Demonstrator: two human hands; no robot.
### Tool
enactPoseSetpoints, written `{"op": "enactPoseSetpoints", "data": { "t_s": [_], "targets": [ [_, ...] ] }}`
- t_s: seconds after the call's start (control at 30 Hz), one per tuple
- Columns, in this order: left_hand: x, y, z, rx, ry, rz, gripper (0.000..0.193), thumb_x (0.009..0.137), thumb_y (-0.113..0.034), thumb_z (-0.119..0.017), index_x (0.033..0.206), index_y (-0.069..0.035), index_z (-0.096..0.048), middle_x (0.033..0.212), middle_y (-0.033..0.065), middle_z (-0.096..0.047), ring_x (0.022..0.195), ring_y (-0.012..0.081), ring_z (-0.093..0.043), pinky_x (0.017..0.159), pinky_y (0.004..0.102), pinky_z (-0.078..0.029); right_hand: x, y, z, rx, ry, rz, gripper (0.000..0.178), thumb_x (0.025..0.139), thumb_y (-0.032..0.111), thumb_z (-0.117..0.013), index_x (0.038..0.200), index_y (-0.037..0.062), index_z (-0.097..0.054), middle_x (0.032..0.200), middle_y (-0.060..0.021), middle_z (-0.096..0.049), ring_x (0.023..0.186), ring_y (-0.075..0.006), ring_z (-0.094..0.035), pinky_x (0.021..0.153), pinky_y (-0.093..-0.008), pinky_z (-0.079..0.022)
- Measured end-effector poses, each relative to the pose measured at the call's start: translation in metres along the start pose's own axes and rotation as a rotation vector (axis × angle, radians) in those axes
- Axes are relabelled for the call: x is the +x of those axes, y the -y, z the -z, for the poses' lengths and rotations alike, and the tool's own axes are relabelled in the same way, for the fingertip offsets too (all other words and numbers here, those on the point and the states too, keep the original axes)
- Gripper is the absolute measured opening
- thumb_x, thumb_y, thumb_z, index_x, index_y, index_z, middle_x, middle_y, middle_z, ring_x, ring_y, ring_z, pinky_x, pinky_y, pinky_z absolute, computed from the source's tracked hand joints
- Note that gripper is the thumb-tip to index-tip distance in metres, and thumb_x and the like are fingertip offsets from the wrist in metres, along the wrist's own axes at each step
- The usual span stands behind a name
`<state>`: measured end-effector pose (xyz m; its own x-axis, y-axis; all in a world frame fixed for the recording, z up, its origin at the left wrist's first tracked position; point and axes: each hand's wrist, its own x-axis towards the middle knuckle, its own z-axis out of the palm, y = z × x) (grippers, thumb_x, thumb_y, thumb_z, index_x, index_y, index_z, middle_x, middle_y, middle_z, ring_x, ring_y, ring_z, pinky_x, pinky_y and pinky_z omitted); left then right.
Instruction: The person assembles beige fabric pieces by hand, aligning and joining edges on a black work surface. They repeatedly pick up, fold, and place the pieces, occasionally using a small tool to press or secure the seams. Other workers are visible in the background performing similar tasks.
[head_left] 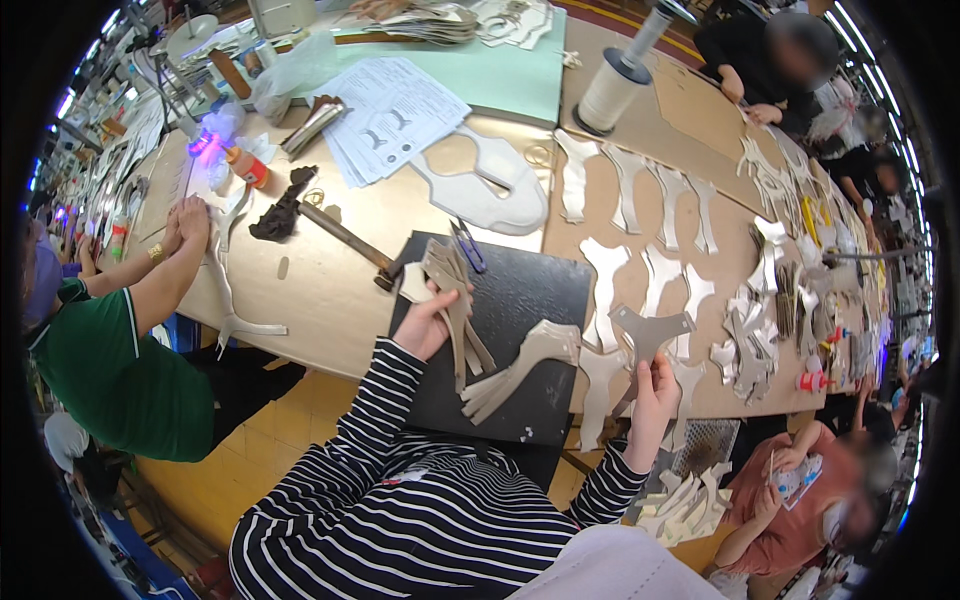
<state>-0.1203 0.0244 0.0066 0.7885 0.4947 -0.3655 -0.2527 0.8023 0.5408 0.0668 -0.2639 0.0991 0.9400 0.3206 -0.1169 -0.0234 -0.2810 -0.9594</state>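
Observation:
My left hand is closed around a fanned bundle of grey-beige shoe-upper pieces above a black board. Another overlapping stack of the same pieces rests on the board between my hands. At the board's right, my right hand pinches one grey Y-shaped shoe-upper piece, its two arms pointing away from me. Beneath and around it, pale shoe-upper pieces lie in rows on the tan table. Small blue thread snips lie at the board's far edge.
A hammer, printed sheets and a white sole-shaped template lie beyond the board. A thread cone stands farther back. Left, a person in green works; other people sit at the right. Cut pieces are heaped low right.

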Motion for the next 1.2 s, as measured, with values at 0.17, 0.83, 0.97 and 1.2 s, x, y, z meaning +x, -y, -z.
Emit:
{"op": "enactPoseSetpoints", "data": {
  "t_s": [0.17, 0.83, 0.97, 1.2],
  "targets": [
    [-0.002, -0.003, -0.007, 0.005, -0.005, 0.030, 0.036, 0.094, -0.009, -0.060, 0.127, -0.010, -0.045, 0.114, 0.0100, -0.061, 0.099, 0.0199, -0.062, 0.087, 0.0378, -0.055, 0.012, 0.011, -0.023, -0.108, 0.060, 0.022, 0.031, 0.094, 0.008, -0.062, 0.122, -0.0061, -0.059, 0.093, -0.0033, -0.062, 0.080, -0.0098, -0.055, 0.072, -0.0249, -0.045],
    [0.001, 0.001, -0.006, -0.047, -0.022, 0.054, 0.047, 0.093, -0.003, -0.059, 0.136, -0.011, -0.040, 0.118, 0.0110, -0.058, 0.102, 0.0216, -0.060, 0.090, 0.0385, -0.051, 0.057, 0.037, -0.077, -0.229, 0.106, 0.024, 0.040, 0.094, 0.008, -0.064, 0.131, -0.0078, -0.056, 0.101, -0.0038, -0.065, 0.087, -0.0090, -0.058, 0.078, -0.0232, -0.048],
    [0.000, 0.001, -0.007, -0.018, -0.008, 0.043, 0.045, 0.093, -0.005, -0.058, 0.134, -0.011, -0.042, 0.117, 0.0103, -0.058, 0.103, 0.0213, -0.059, 0.090, 0.0383, -0.051, 0.056, 0.039, -0.078, -0.124, 0.081, 0.008, 0.040, 0.093, 0.006, -0.064, 0.131, -0.0058, -0.057, 0.099, -0.0087, -0.067, 0.085, -0.0113, -0.060, 0.076, -0.0252, -0.049],
    [0.000, 0.002, -0.005, -0.004, -0.014, 0.019, 0.041, 0.094, -0.005, -0.057, 0.132, -0.009, -0.043, 0.115, 0.0104, -0.058, 0.102, 0.0206, -0.059, 0.089, 0.0384, -0.052, 0.051, 0.029, -0.064, -0.111, 0.070, -0.046, 0.039, 0.093, 0.006, -0.064, 0.131, -0.0041, -0.058, 0.096, -0.0043, -0.066, 0.083, -0.0087, -0.059, 0.075, -0.0236, -0.049]
  ]
}}
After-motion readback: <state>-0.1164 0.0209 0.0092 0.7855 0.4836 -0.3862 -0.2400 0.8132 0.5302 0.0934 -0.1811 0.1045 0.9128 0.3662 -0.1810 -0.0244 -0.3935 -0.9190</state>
